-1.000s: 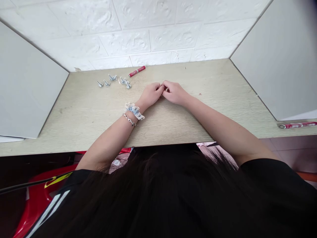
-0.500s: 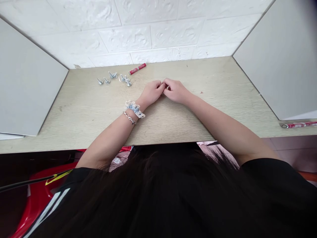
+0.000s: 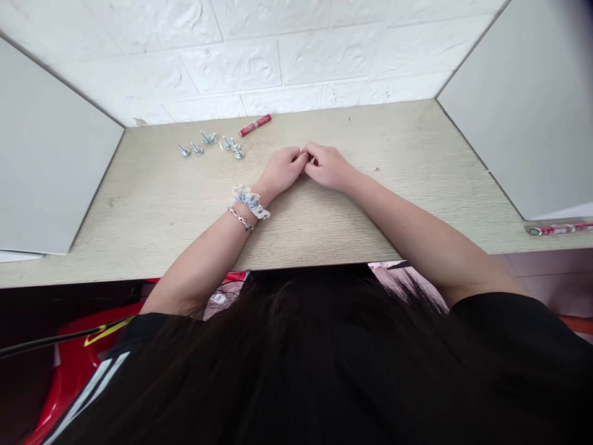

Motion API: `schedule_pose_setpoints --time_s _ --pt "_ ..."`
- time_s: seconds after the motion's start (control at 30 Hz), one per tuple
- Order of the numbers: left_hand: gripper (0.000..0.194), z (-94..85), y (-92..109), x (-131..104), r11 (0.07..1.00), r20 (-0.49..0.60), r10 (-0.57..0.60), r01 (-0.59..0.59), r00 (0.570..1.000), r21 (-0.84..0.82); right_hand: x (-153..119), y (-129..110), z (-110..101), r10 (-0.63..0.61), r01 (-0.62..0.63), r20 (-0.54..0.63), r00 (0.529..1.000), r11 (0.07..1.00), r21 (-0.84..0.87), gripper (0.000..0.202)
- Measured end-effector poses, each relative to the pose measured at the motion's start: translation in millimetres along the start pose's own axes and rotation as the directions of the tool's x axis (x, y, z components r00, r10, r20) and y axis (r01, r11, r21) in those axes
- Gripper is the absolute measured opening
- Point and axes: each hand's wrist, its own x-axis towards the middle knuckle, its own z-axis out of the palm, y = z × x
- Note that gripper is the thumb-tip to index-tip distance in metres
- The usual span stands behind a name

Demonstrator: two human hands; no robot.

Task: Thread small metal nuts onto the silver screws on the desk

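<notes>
My left hand (image 3: 282, 168) and my right hand (image 3: 330, 165) meet over the middle of the desk (image 3: 315, 228), fingertips touching. Both are closed, with thumbs and fingers pinched together. Whatever lies between the fingers is hidden or too small to make out. A pale blue lace scrunchie (image 3: 251, 201) and a silver chain bracelet (image 3: 240, 219) circle my left wrist. Beyond that hand, to the left, several silver bolts with washers or nuts stand on their heads or lean, among them a near bolt (image 3: 238, 152) and a far-left bolt (image 3: 184, 150).
A red tube (image 3: 254, 125) lies by the white brick-patterned wall (image 3: 231, 65). Grey panels rise at the left (image 3: 50, 148) and right (image 3: 519, 117). Another red-and-white tube (image 3: 560, 229) rests at the right front edge. Below the desk at left is a red chair (image 3: 69, 364).
The view has shifted very slightly. My hands stay pinched together in the same place, and the bolts and red tube have not moved on the desk.
</notes>
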Motion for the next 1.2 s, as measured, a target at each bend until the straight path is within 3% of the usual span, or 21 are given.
schedule_pose_setpoints --time_s 0.3,0.73,1.2 --pt "0.034 0.2 0 1 1.000 -0.004 -0.015 0.015 1.000 0.004 0 2 1 -0.002 0.002 -0.001 1.000 1.000 0.004 0.005" --pt "0.034 -5.4 10 -1 0.964 0.039 -0.156 0.161 0.987 -0.213 -2 3 2 -0.065 0.064 0.007 0.998 0.990 0.124 0.013" --pt "0.033 -3.5 8 0 0.966 0.042 -0.123 0.130 0.991 -0.224 -1 7 3 -0.091 0.089 0.021 0.996 0.993 0.083 0.020"
